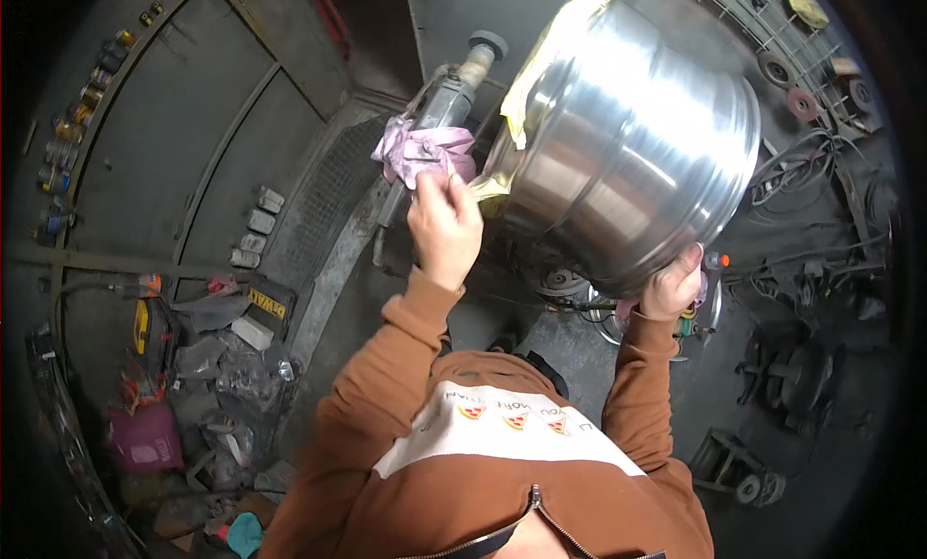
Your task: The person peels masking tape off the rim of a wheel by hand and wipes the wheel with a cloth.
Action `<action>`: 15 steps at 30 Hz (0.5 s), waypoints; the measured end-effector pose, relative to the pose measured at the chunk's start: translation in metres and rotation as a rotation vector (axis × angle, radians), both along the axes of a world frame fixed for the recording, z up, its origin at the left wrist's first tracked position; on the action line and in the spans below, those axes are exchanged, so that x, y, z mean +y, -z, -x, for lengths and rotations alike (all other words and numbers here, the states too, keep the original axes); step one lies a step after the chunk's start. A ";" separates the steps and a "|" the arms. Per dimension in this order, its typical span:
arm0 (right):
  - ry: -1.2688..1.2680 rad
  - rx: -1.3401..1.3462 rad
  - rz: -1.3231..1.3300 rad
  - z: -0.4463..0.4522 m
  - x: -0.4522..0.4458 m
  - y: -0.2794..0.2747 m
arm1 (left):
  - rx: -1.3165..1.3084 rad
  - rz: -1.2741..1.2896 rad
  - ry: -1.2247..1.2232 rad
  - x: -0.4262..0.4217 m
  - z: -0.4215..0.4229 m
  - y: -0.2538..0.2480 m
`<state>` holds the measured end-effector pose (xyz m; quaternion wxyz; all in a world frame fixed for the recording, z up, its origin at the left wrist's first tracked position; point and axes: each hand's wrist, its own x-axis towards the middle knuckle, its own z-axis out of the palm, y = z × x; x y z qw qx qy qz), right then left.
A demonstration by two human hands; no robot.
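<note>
A shiny bare-metal wheel rim (628,144) stands in front of me, its barrel toward the right. Crumpled yellow masking tape (541,62) hangs along its left edge. My left hand (444,233) is closed in a pinch at the loose lower end of this tape. Just behind those fingertips, a pink cloth (423,152) is wrapped around a grey metal shaft (450,100). At the rim's lower right edge, my right hand (673,287) grips the metal with the thumb along its outside; the other fingers are mostly hidden.
Spray cans (70,131) line a ledge at the far left. A DeWalt case (268,303), plastic bags and a magenta bag (145,436) clutter the lower left. Cables (806,163) and abrasive discs (775,69) hang on the right, above a bench grinder (800,377).
</note>
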<state>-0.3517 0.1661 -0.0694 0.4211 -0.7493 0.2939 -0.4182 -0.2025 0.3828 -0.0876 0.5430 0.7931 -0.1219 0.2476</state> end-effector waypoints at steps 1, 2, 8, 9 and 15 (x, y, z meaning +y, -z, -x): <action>0.015 0.005 0.009 0.001 0.001 -0.001 | 0.034 0.021 0.035 0.001 0.007 0.001; 0.022 0.015 0.011 0.003 0.001 -0.001 | 0.074 0.043 0.067 0.001 0.015 0.002; -0.133 -0.132 -0.122 0.025 -0.012 0.035 | 0.351 0.258 0.305 0.010 0.023 -0.005; -0.119 -0.036 -0.292 0.031 0.011 0.017 | 0.413 0.210 0.349 0.014 0.024 -0.009; -0.225 0.167 -0.216 0.051 0.014 0.133 | 0.562 0.082 0.575 0.019 0.014 -0.006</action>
